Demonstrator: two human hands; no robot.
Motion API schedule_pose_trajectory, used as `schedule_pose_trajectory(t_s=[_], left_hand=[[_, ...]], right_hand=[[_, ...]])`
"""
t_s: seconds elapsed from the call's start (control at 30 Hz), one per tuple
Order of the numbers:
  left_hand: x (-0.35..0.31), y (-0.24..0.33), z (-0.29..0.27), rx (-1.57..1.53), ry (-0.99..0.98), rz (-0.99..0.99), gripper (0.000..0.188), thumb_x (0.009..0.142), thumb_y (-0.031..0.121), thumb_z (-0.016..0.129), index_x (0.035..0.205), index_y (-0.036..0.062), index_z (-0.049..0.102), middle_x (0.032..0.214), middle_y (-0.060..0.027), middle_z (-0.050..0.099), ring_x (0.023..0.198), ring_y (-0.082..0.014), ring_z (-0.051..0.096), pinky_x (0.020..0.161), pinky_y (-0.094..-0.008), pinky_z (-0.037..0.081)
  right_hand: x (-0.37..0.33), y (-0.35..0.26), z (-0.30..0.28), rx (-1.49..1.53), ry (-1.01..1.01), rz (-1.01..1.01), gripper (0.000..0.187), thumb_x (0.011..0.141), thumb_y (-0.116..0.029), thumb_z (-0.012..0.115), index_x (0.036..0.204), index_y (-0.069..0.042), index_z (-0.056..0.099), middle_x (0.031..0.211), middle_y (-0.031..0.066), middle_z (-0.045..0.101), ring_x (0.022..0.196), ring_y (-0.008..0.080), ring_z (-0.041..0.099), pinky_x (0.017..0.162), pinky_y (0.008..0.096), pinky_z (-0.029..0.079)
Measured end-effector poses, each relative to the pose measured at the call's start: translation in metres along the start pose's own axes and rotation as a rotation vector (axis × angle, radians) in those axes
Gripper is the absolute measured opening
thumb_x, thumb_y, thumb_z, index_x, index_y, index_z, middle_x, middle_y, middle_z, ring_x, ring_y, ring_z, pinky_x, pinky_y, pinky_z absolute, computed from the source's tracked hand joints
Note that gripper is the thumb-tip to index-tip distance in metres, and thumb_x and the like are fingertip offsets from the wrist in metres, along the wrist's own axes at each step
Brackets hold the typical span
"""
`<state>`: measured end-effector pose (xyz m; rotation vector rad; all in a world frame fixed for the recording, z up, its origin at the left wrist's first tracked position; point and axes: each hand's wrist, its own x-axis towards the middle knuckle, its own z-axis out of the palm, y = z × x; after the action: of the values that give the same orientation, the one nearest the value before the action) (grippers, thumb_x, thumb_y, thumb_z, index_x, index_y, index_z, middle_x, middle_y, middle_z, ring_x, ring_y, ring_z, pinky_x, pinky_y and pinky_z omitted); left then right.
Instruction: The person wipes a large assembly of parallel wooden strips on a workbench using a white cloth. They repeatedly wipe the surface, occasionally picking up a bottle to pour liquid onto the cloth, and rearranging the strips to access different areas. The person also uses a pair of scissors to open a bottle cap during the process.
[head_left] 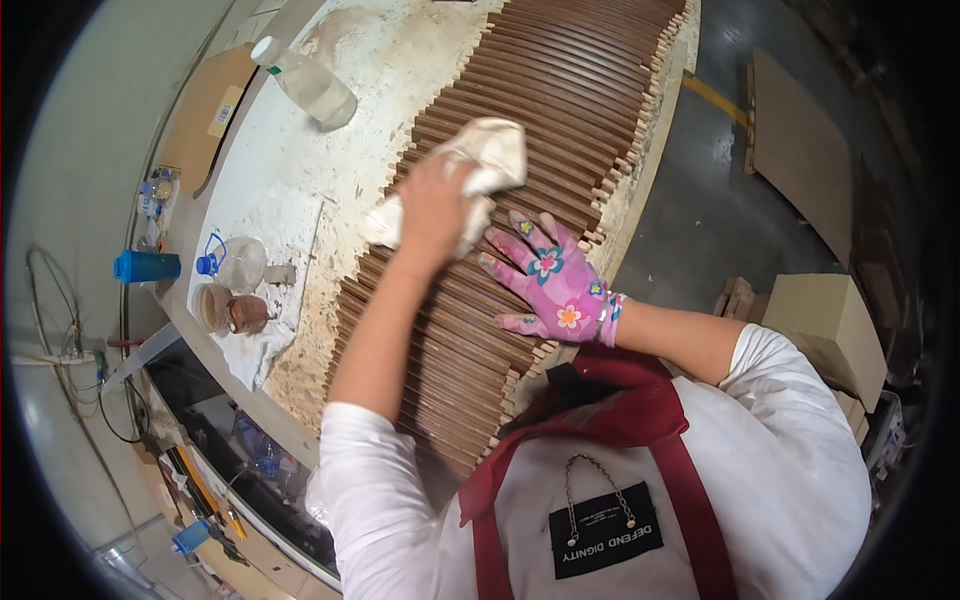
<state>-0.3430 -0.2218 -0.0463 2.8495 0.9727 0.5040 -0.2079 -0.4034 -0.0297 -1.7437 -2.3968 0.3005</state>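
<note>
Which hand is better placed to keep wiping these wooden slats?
Probably the left hand: it already grips the cloth on the wooden slats. The gloved right hand lies flat, bracing them.

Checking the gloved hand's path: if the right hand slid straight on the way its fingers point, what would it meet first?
Likely the white cloth under the left hand; the right hand points up-left along the wooden slats.

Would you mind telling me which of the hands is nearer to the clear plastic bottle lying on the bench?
The left hand, holding the white rag, is nearer; the bottle lies up and left of it. The gloved right hand rests flat on the wooden slats, farther away.
</note>
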Motion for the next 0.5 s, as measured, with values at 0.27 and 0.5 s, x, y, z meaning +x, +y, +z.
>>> schedule_pose_trajectory(t_s=[0.27,0.5], left_hand=[[0.039,0.018,-0.032,-0.168,0.161,0.131,0.032,0.079,0.013,0.065,0.111,0.0114,0.064,0.106,-0.0169,0.060,0.097,-0.0367,0.057,0.083,-0.0462,0.047],[0.054,-0.029,0.000,0.142,-0.059,-0.147,0.037,0.085,0.025,0.065,0.120,0.0145,0.060,0.125,-0.0156,0.053,0.113,-0.0337,0.050,0.089,-0.0511,0.046]], right_hand=[[0.000,0.003,-0.001,0.066,0.009,0.007,0.074,0.089,-0.062,0.045,0.145,-0.014,0.043,0.156,0.0127,0.031,0.146,0.0385,0.019,0.116,0.0562,0.003],[-0.001,0.005,0.009,0.074,0.093,-0.007,0.074,0.088,-0.065,0.044,0.143,-0.016,0.044,0.155,0.0152,0.029,0.147,0.0382,0.013,0.115,0.0603,0.001]])
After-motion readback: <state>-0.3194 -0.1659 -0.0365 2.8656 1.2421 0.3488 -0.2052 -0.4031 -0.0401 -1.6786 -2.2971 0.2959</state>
